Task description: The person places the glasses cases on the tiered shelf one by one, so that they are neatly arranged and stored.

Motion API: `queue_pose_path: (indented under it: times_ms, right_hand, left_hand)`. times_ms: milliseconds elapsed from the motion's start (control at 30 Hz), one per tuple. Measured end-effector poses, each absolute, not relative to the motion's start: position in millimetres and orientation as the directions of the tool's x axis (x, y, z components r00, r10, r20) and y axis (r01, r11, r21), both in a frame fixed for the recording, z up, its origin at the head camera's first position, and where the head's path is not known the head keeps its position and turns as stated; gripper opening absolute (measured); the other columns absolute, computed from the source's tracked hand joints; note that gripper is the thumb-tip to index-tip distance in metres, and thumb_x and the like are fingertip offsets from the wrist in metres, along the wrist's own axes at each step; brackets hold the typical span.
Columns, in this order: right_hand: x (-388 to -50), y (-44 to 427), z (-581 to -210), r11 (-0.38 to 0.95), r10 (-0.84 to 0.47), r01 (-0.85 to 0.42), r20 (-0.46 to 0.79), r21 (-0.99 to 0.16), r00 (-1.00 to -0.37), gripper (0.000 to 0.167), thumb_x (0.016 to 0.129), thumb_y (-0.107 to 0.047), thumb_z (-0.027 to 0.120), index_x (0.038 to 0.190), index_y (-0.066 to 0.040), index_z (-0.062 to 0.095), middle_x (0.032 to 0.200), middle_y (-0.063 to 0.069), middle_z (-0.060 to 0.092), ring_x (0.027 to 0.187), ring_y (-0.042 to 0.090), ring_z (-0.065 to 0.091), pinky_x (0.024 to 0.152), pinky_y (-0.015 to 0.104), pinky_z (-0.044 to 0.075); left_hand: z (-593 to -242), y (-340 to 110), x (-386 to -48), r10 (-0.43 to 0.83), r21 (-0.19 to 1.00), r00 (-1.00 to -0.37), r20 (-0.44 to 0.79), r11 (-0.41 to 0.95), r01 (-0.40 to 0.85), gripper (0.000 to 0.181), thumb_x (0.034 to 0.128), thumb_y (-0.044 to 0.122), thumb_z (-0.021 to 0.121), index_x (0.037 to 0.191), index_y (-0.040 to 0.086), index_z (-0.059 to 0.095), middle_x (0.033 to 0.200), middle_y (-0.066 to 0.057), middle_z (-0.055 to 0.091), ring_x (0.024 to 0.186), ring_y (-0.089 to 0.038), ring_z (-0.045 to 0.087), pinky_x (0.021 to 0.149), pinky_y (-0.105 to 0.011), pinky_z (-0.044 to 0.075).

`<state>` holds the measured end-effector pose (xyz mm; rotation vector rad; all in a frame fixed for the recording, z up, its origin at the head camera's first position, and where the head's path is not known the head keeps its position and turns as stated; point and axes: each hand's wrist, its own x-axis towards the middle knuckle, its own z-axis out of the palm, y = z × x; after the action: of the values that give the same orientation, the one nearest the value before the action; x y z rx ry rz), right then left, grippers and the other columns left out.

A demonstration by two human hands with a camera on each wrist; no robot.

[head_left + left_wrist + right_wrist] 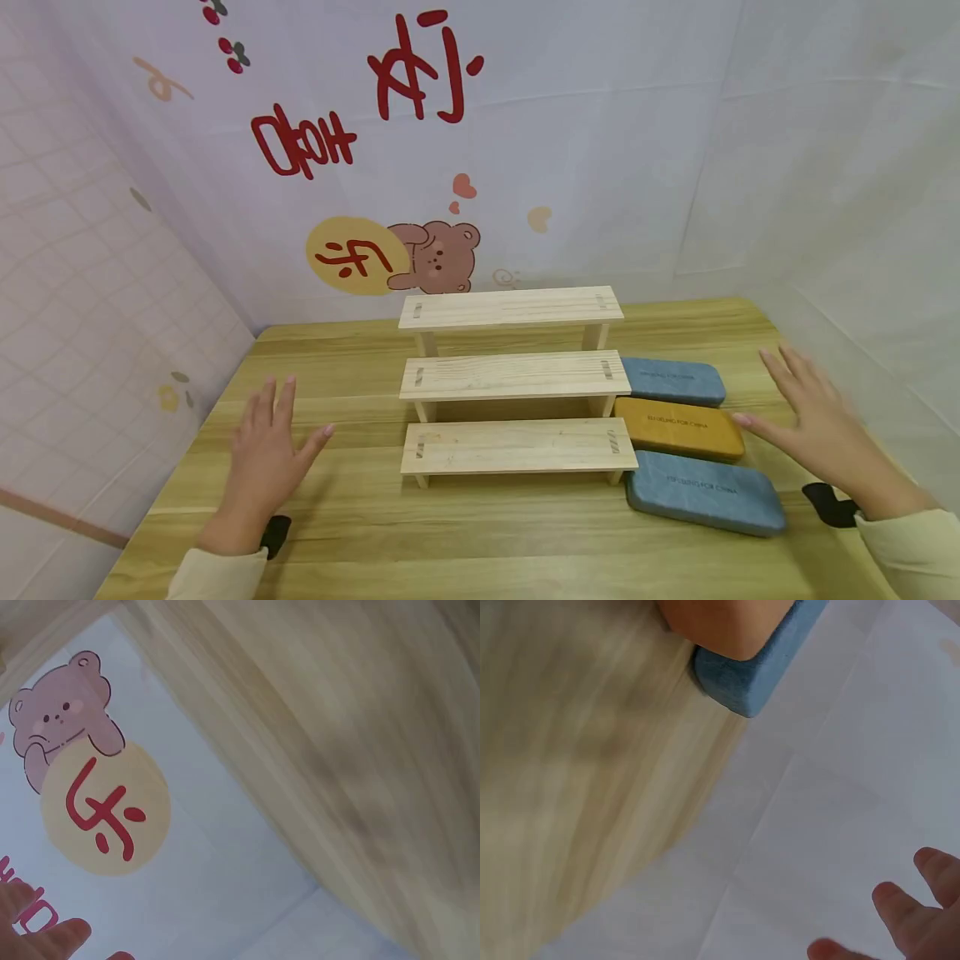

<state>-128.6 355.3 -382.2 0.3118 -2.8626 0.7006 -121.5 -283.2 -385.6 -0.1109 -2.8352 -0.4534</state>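
My left hand [262,458] hovers over the left part of the table, fingers spread, holding nothing; its fingertips show in the left wrist view's lower left corner. My right hand [825,433], also spread and empty, is just right of three cases. The upper blue case [675,382], the orange-yellow case [681,429] and the lower blue case [705,493] lie front to back. The right thumb appears at the orange-yellow case's right end; contact cannot be told. Left of the cases stands a three-tier wooden rack [517,375]. In the right wrist view, fingers [922,922] are spread.
The wooden table [337,533] ends at a white printed cloth [600,167] behind it, with a bear figure and red characters. More cloth hangs at the left and right sides. Dark bands show at both wrists.
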Motion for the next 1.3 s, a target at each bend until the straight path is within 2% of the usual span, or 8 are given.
queue_pose_path:
  times_ms: [200, 333, 433, 533, 600, 667, 1000, 1300]
  right_hand:
    - [-119.3, 364.3, -392.7, 0.767, -0.163, -0.258, 0.21, -0.588, -0.964, 0.092, 0.092, -0.022, 0.065, 0.156, -0.021, -0.001, 0.159, 0.018, -0.009, 0.139, 0.053, -0.012, 0.096, 0.078, -0.011]
    - [-112.1, 367.3, -397.6, 0.745, -0.147, -0.2, 0.136, -0.637, -0.98, 0.094, 0.092, -0.02, 0.065, 0.156, -0.026, -0.005, 0.157, 0.025, -0.006, 0.134, 0.063, 0.0, 0.091, 0.082, 0.005]
    - [-106.5, 370.8, -405.2, 0.727, -0.15, -0.181, 0.105, -0.662, -0.983, 0.093, 0.093, -0.017, 0.063, 0.155, -0.028, -0.006, 0.157, 0.027, -0.002, 0.143, 0.045, 0.002, 0.1, 0.074, 0.009]
    - [-103.2, 375.7, -414.7, 0.712, -0.175, -0.221, 0.138, -0.666, -0.975, 0.092, 0.092, -0.012, 0.064, 0.156, -0.028, -0.001, 0.16, -0.001, 0.008, 0.141, -0.004, 0.006, 0.117, 0.028, 0.014]
    - [-101.6, 379.2, -419.2, 0.71, -0.189, -0.241, 0.151, -0.662, -0.97, 0.091, 0.092, -0.01, 0.065, 0.156, -0.028, 0.003, 0.151, -0.022, 0.016, 0.126, -0.022, 0.014, 0.1, 0.003, 0.019]
    - [-101.1, 382.9, -422.1, 0.704, -0.203, -0.256, 0.158, -0.663, -0.966, 0.09, 0.09, -0.009, 0.066, 0.157, -0.026, 0.008, 0.138, -0.036, 0.022, 0.115, -0.028, 0.022, 0.082, -0.001, 0.025]
    - [-90.6, 391.3, -435.4, 0.634, -0.269, -0.269, 0.119, -0.725, -0.956, 0.079, 0.088, 0.0, 0.065, 0.154, -0.009, 0.022, 0.131, -0.037, 0.034, 0.114, -0.025, 0.033, 0.076, 0.008, 0.043]
    - [-86.1, 390.8, -443.4, 0.542, -0.333, -0.274, 0.095, -0.794, -0.938, 0.069, 0.088, 0.006, 0.062, 0.15, -0.004, 0.031, 0.136, -0.034, 0.04, 0.115, -0.018, 0.042, 0.074, 0.017, 0.05]
  left_hand:
    - [-389.3, -275.3, -121.0, 0.029, 0.461, -0.963, 0.267, 0.874, 0.154, 0.088, 0.0945, 0.041, 0.061, 0.153, -0.003, 0.011, 0.153, -0.033, 0.013, 0.135, -0.056, 0.015, 0.1, -0.073, 0.02]
    - [-390.4, -268.2, -120.8, 0.009, 0.547, -0.972, 0.236, 0.825, 0.14, 0.087, 0.0939, 0.04, 0.062, 0.152, -0.005, 0.015, 0.152, -0.032, 0.018, 0.136, -0.054, 0.019, 0.1, -0.07, 0.025]
    - [-391.8, -262.1, -121.4, -0.002, 0.627, -0.979, 0.201, 0.768, 0.128, 0.086, 0.094, 0.038, 0.063, 0.152, -0.003, 0.015, 0.152, -0.032, 0.02, 0.136, -0.051, 0.022, 0.101, -0.068, 0.028]
    - [-393.7, -256.5, -122.1, -0.01, 0.715, -0.989, 0.149, 0.692, 0.1, 0.084, 0.0946, 0.035, 0.063, 0.153, -0.001, 0.014, 0.152, -0.03, 0.022, 0.135, -0.049, 0.026, 0.1, -0.064, 0.034]
    - [-395.6, -254.5, -122.4, -0.019, 0.764, -0.995, 0.102, 0.641, 0.066, 0.084, 0.095, 0.034, 0.062, 0.154, 0.001, 0.013, 0.152, -0.028, 0.024, 0.135, -0.047, 0.029, 0.099, -0.062, 0.038]
    - [-396.7, -252.8, -122.5, -0.026, 0.8, -0.998, 0.056, 0.6, 0.029, 0.083, 0.0953, 0.033, 0.062, 0.154, 0.003, 0.012, 0.152, -0.025, 0.026, 0.135, -0.045, 0.031, 0.1, -0.061, 0.038]
    - [-402.9, -241.1, -124.0, 0.007, 0.932, -0.996, -0.087, 0.355, -0.079, 0.068, 0.0983, 0.021, 0.057, 0.152, 0.002, 0.02, 0.146, -0.026, 0.036, 0.128, -0.041, 0.044, 0.093, -0.04, 0.051]
    - [-405.4, -228.0, -123.1, 0.023, 0.964, -0.983, -0.184, 0.199, -0.176, 0.064, 0.0983, 0.019, 0.056, 0.15, 0.0, 0.025, 0.144, -0.028, 0.038, 0.126, -0.038, 0.047, 0.093, -0.041, 0.051]
